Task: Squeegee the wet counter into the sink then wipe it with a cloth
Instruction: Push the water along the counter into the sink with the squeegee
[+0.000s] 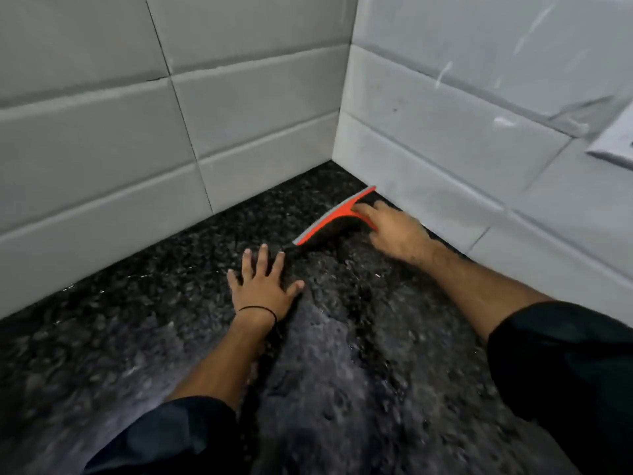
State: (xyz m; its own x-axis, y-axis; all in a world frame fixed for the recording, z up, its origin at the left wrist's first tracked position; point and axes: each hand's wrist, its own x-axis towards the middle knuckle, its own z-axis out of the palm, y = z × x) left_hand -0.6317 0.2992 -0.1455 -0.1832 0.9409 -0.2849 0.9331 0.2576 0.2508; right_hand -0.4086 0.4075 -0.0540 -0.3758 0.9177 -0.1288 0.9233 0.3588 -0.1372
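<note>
Against tiled corner (342, 132), squeegee (334, 217) on wet speckled counter (342, 371).

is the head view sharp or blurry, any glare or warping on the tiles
Head view: soft with motion blur, strongest on the right-hand wall tiles; white glare streaks there; wide-angle bending of tile lines; wet sheen on the counter; squeegee and right hand slightly smeared.

Your squeegee (334, 221) bright orange-red with a grey blade edge, your bench (342, 354) black speckled with grey flecks, the wall tiles (102, 132) plain pale grey-white, your sleeves (565, 365) dark, a thin black band (260, 310) on your left wrist
</note>
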